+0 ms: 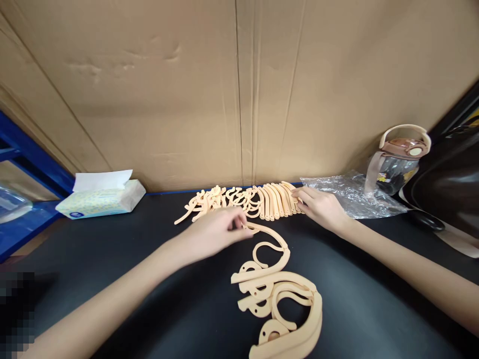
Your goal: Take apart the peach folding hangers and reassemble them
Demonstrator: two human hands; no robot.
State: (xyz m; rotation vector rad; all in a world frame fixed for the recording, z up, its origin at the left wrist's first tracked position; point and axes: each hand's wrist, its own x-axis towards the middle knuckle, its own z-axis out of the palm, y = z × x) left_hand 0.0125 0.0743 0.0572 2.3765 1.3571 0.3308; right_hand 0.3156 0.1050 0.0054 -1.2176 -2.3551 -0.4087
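Observation:
A row of several cream-coloured curved plastic handle pieces (258, 199) lies along the back of the black table (149, 249). More of them lie in a loose chain (279, 294) toward me. My left hand (215, 230) is closed in a pinch on the top end of the nearest curved piece (269, 238). At the right end of the row, my right hand (322, 207) rests with its fingers stretched out, touching the upright pieces there.
A tissue pack (101, 198) lies at the back left beside a blue shelf frame (33, 164). A crumpled clear plastic bag (348, 192) and a water bottle with a brown lid (398, 157) sit at the back right. A cardboard wall (239, 85) closes the back.

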